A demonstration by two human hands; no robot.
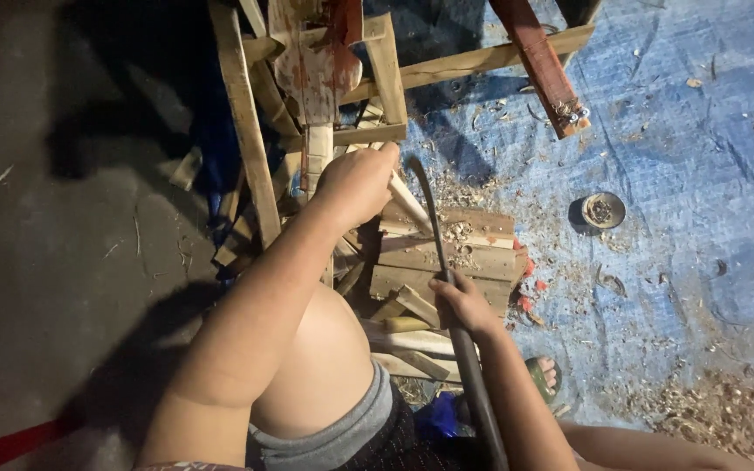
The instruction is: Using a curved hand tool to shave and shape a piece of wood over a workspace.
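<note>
While wood shavings (726, 419) litter the blue tarp (674, 157), I see left hand (355, 179) fingers wrapping a wooden stick (410, 202), right hand (460, 301) gripping a curved blade (429, 209).

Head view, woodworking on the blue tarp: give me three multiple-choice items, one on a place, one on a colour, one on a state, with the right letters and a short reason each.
1. Where does the small round tin lie?
A. on the blue tarp, to the right of the stacked wooden boards
B. on top of the boards
C. in the person's left hand

2. What colour are the shorts at the person's knee?
A. red
B. grey
C. yellow

3. What is the right hand doing?
A. resting open on the tarp
B. holding the tin
C. gripping the handle of a long curved blade

Key: 1 A, the tin sits alone on the tarp among wood shavings. 2 B, grey fabric shows below the knee. 3 C, the fingers wrap the dark handle, while the left hand grips a pale wooden stick.
</note>
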